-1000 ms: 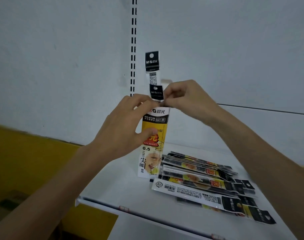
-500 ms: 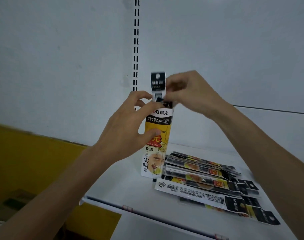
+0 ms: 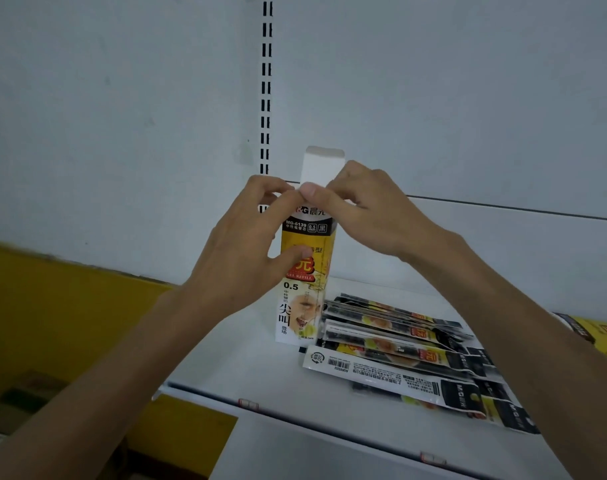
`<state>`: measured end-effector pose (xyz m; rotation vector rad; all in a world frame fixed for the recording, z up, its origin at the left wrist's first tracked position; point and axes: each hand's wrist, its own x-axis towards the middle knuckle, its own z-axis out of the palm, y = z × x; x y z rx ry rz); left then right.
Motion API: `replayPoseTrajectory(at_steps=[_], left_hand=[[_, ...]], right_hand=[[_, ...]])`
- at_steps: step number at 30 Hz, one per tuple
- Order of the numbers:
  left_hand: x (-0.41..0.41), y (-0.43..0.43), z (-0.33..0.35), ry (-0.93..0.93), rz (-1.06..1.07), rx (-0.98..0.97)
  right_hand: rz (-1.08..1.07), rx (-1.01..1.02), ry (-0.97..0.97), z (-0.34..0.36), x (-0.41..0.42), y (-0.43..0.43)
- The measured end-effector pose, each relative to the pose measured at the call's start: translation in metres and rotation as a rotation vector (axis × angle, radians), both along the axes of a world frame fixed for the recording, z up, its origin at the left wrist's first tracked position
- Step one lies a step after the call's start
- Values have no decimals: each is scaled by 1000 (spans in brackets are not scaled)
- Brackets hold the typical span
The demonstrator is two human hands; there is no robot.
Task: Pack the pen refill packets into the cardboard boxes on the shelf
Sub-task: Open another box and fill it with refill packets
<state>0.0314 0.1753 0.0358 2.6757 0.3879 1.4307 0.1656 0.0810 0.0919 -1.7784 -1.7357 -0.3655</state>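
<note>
Seemingly the box-closing step is under way: at frame centre a tall yellow box [image 3: 307,271] stands upright on the white shelf [image 3: 233,368], its white flap [image 3: 321,166] raised. The left hand [image 3: 246,258] curls around the box's side; the right hand [image 3: 361,213] pinches its top edge. Next, the flap likely needs folding down. Loose refill packets [image 3: 406,358] lie lower right, beside the box.
</note>
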Motion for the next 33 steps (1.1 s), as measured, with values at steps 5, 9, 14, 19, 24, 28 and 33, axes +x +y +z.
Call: replayPoseTrajectory(at_steps=[5, 9, 14, 19, 24, 28, 33], left_hand=[[4, -3, 3, 13, -24, -13], [3, 1, 4, 6, -19, -49], [0, 0, -2, -31, 2, -83], [4, -12, -8, -97, -23, -171], [9, -19, -13, -84, -16, -332], [11, -24, -15, -87, -68, -382], [12, -26, -16, -100, -69, -378]], right_hand=[[34, -126, 24, 9, 2, -8], [104, 327, 273, -17, 25, -30], [-129, -400, 170, -66, 70, -62], [-169, -472, 83, -95, 80, -73], [-161, -365, 117, -83, 87, -78], [-129, -387, 264, -75, 92, -85], [-181, -279, 575, -65, 93, -90]])
